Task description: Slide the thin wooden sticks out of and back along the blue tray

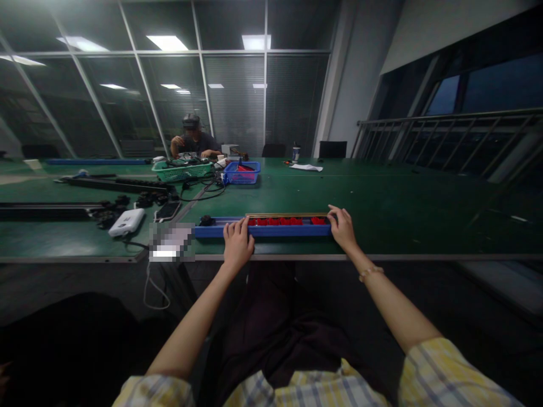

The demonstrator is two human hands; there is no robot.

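Observation:
A long blue tray [280, 232] lies along the table's front edge with several red parts [291, 221] in a row inside it and a black piece [206, 220] at its left end. Thin yellowish strips [288, 215] run along the tray's far side. My left hand [238, 242] rests over the tray left of the red parts, fingertips near the strips' left end. At the tray's right end is my right hand [341, 227], its thumb and index finger pinched at the strips' right end.
Green table [403, 209]; green basket [182, 172] and blue basket [242, 174] with cables behind the tray. White power bank [126, 222], phone [168, 211] and black rails [51, 211] at left. A person [195, 141] sits across; paper [306, 167] and a cup [296, 152] lie beyond.

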